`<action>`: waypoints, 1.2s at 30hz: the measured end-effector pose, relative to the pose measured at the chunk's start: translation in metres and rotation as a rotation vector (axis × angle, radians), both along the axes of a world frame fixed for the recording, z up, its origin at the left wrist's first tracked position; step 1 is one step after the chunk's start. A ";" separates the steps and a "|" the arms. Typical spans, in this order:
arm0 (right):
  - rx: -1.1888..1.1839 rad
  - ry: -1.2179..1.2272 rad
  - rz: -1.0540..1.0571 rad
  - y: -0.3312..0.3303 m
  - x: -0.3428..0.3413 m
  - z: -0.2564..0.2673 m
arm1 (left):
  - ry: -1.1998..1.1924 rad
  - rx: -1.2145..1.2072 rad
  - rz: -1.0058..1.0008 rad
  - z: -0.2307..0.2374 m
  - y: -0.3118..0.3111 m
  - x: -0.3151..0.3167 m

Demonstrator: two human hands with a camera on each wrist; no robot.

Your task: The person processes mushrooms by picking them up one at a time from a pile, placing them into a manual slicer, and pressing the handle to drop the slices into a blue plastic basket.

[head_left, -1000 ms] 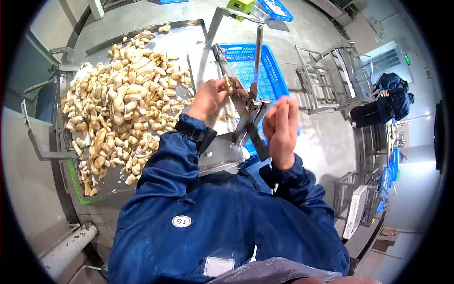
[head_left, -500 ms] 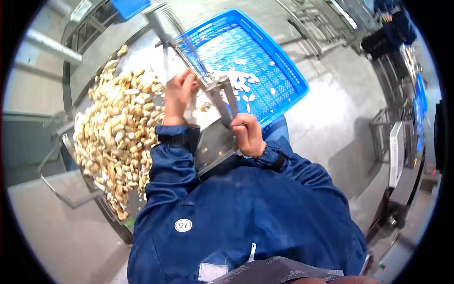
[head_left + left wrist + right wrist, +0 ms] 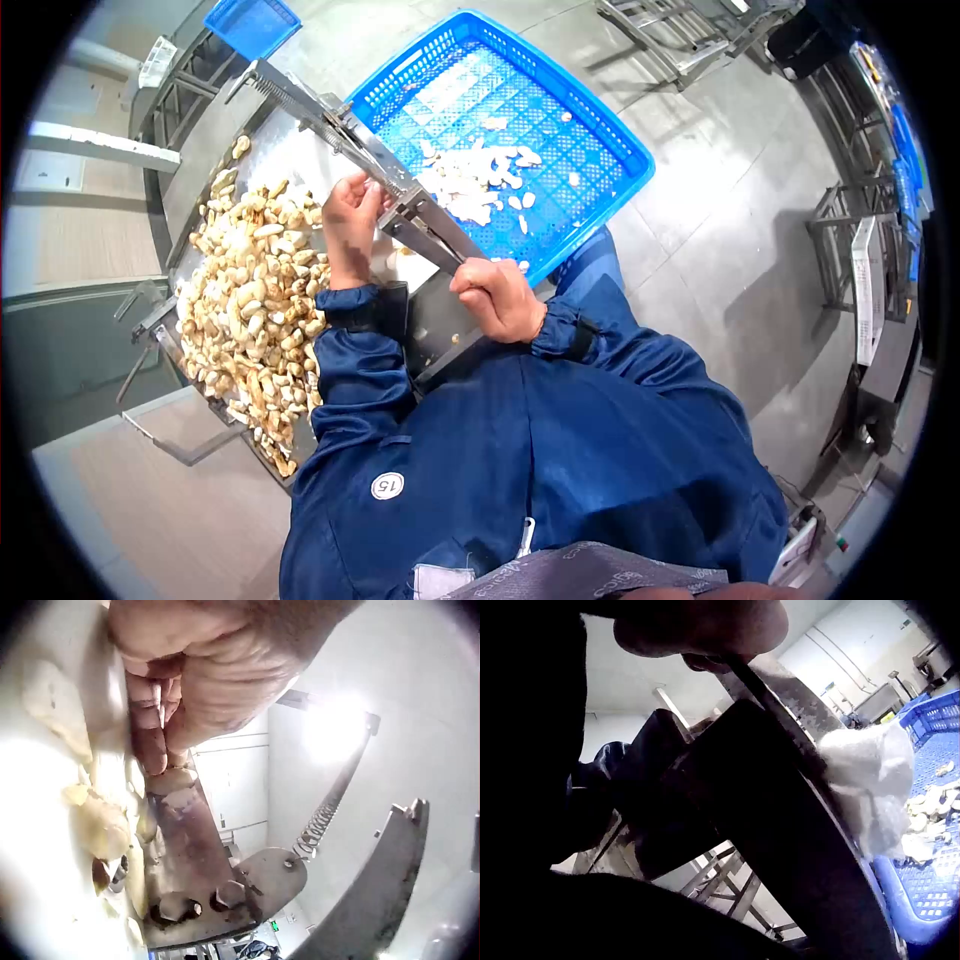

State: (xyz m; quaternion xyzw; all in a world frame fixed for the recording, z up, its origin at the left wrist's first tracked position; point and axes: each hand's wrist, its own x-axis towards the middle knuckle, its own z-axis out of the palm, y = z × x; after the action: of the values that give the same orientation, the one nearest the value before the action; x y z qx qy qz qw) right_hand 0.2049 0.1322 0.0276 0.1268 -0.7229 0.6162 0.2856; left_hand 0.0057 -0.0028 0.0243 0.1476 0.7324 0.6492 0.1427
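Right hand (image 3: 502,303), closest to the person's body, grips the near end of a steel lever (image 3: 435,228); the lever's long axis slants away from the body and over to the person's left, with a coil spring (image 3: 315,829) by its far end. Beside the lever, on its left, the left hand (image 3: 352,222) works with bent fingers; as the left wrist view shows, finger and thumb pinch a pale piece (image 3: 172,781) at the end of a bolted steel block (image 3: 191,851); the piece lies crosswise to the block, its upper edge covered by the fingertips, and from the head it is lost behind hand and steel.

Under all this runs a metal tabletop (image 3: 428,325); on it, left of the left hand, spreads a heap of tan and cream pieces (image 3: 255,305), pointing every which way; to the right of the lever sits a blue basket (image 3: 600,190), with white pieces (image 3: 470,182) scattered in it. Something white and crumpled (image 3: 870,780) hangs by the dark steel in the right wrist view, hard to make out; much of that view is black. Farther off stand a smaller blue basket (image 3: 252,30) and metal racks (image 3: 675,45), the latter cut off by the dark rim.
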 end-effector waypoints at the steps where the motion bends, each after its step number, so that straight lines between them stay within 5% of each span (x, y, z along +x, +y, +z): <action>1: 0.005 -0.008 -0.006 0.000 0.000 0.000 | 0.001 -0.005 -0.003 0.000 0.001 0.000; 12: 0.004 -0.145 0.018 0.001 0.009 -0.003 | 0.109 0.068 0.081 -0.022 0.002 -0.002; 17: -0.266 -0.298 0.095 -0.011 -0.026 0.111 | 0.228 -0.001 0.186 -0.038 0.009 -0.009; 20: -0.240 -0.260 0.101 -0.014 -0.039 0.129 | 0.285 -0.095 0.216 -0.026 0.006 -0.003; 23: -0.178 -0.239 0.080 -0.013 -0.038 0.120 | 0.262 -0.092 0.181 -0.022 0.003 -0.001; 26: -0.142 -0.236 0.063 -0.009 -0.035 0.113 | -0.088 0.187 0.164 -0.014 0.002 0.002; 29: -0.126 -0.227 0.046 -0.009 -0.036 0.114 | 0.336 -0.258 0.227 -0.006 -0.005 0.006; 30: -0.129 -0.222 0.052 -0.010 -0.037 0.115 | 0.251 -0.321 0.189 0.006 -0.006 0.009; 33: -0.136 -0.234 0.060 -0.009 -0.037 0.114 | 0.410 -0.347 0.158 0.001 -0.011 0.014; 36: -0.133 -0.238 0.066 -0.007 -0.035 0.113 | 0.292 -0.276 0.203 -0.006 -0.019 0.007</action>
State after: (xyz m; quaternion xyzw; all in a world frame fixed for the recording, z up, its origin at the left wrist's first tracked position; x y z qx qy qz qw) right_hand 0.1698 0.1247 0.1403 0.0574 -0.7049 0.6823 0.1852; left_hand 0.0127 -0.0218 0.0179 0.1444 0.8382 0.5258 -0.0121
